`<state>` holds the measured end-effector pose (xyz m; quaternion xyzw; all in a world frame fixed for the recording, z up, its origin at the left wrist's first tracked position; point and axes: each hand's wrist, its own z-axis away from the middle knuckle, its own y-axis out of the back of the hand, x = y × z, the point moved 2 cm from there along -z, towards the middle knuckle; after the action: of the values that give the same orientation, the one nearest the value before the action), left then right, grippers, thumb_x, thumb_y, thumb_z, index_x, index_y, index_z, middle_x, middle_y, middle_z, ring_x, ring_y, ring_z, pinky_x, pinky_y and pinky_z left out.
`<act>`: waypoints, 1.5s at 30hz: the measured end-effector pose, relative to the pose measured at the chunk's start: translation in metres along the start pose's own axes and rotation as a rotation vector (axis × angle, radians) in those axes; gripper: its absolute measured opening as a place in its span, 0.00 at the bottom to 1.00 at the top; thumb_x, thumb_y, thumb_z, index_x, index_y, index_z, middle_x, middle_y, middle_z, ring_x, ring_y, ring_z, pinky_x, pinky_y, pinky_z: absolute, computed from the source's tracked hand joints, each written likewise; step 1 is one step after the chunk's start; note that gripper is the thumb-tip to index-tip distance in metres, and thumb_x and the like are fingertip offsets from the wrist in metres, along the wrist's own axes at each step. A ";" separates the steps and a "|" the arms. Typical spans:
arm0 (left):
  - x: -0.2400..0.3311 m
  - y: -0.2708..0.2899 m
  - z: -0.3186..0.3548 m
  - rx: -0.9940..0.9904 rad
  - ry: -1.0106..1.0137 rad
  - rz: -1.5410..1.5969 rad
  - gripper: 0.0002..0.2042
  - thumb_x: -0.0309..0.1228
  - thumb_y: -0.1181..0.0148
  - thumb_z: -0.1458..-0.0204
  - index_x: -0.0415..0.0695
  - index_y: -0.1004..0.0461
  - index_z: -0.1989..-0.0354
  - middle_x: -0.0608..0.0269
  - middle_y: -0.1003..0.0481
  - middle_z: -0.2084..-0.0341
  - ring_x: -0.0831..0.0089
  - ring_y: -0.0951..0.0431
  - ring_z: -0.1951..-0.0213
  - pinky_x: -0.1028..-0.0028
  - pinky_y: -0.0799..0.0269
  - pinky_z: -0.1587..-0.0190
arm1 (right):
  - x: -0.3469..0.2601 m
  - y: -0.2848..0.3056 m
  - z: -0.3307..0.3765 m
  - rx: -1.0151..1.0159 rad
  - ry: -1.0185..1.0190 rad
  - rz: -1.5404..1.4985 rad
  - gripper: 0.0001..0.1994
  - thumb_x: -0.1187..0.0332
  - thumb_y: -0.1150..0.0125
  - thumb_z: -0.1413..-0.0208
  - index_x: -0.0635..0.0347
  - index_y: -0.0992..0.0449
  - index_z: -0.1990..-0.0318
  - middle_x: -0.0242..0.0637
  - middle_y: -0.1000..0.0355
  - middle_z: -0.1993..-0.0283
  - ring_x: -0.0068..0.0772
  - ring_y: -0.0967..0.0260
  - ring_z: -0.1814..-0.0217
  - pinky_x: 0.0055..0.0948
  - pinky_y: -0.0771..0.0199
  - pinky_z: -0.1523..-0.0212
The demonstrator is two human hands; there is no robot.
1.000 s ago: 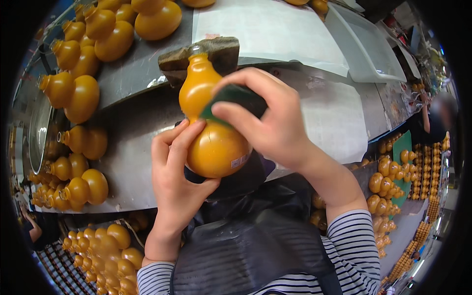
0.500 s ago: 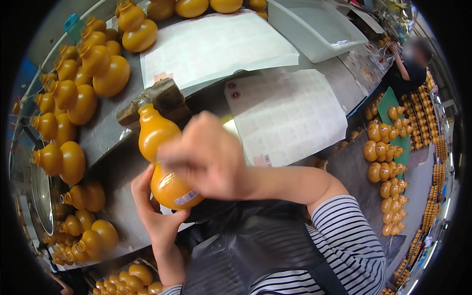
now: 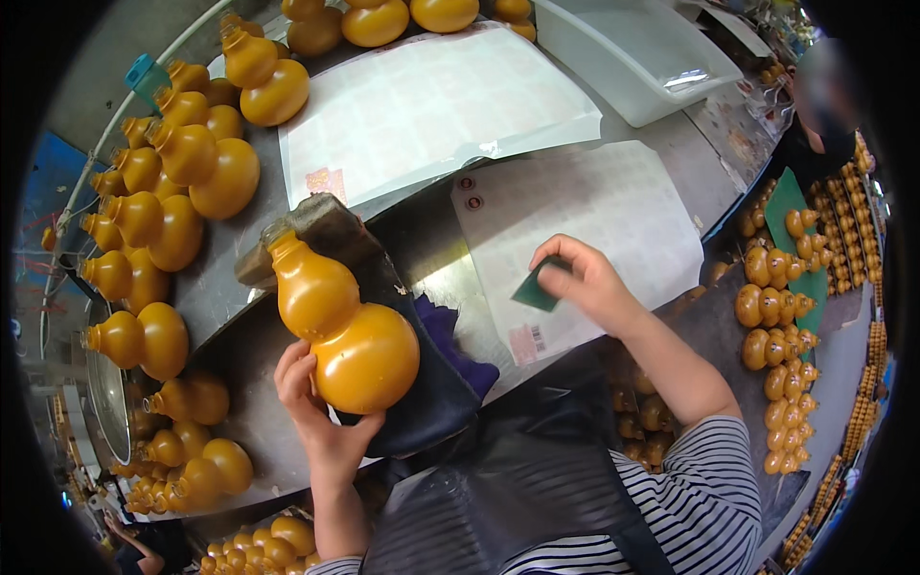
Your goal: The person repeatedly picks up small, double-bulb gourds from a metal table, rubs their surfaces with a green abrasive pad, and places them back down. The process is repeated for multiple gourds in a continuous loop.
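My left hand (image 3: 321,417) grips the lower bulb of an orange-yellow gourd-shaped bottle (image 3: 359,355). The bottle lies tilted, its neck resting against a brown wooden block (image 3: 311,230). A dark blue cloth pad (image 3: 422,422) with a purple ragged edge is under and beside it. To the right, my right hand (image 3: 585,287) pinches a small, flat, dark green piece (image 3: 539,286) with straight edges, perhaps a scraper. That hand hovers over a pale printed label sheet (image 3: 613,211), apart from the bottle.
Several gourd-shaped bottles (image 3: 225,177) stand along the left and far side. A larger label sheet (image 3: 431,96) lies at the far side, near a translucent plastic tub (image 3: 637,57). More bottles (image 3: 767,307) line the right, with a person (image 3: 824,105) beyond.
My right hand has moved off the bottle to the right, and the green piece now shows in it. The bottle has turned in my left hand; its barcode label no longer shows.
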<state>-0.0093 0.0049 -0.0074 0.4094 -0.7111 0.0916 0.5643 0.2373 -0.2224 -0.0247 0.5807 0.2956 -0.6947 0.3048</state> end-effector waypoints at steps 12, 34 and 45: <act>0.027 -0.002 -0.006 -0.098 -0.212 -0.618 0.41 0.28 0.23 0.75 0.51 0.36 0.45 0.57 0.39 0.50 0.51 0.36 0.46 0.53 0.37 0.43 | 0.013 -0.005 -0.098 0.000 0.667 1.172 0.12 0.69 0.37 0.51 0.55 0.23 0.58 0.33 0.26 0.70 0.36 0.28 0.67 0.34 0.27 0.73; 0.027 0.004 -0.017 -0.173 -0.253 -0.479 0.41 0.24 0.26 0.82 0.55 0.30 0.48 0.60 0.38 0.51 0.52 0.37 0.49 0.56 0.35 0.46 | -0.078 -0.045 -0.117 0.035 0.744 1.566 0.21 0.71 0.36 0.55 0.53 0.24 0.49 0.30 0.30 0.70 0.31 0.29 0.65 0.29 0.26 0.74; 0.032 0.004 -0.018 -0.134 -0.214 -0.453 0.42 0.22 0.25 0.82 0.58 0.27 0.47 0.65 0.37 0.51 0.56 0.36 0.48 0.61 0.33 0.46 | -0.072 -0.067 -0.144 -0.029 0.990 1.395 0.14 0.62 0.33 0.53 0.47 0.21 0.56 0.25 0.27 0.63 0.28 0.30 0.57 0.28 0.24 0.70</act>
<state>-0.0001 0.0032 0.0281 0.5272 -0.6613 -0.1283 0.5180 0.2860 -0.0636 0.0290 0.8623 -0.0213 -0.0107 0.5058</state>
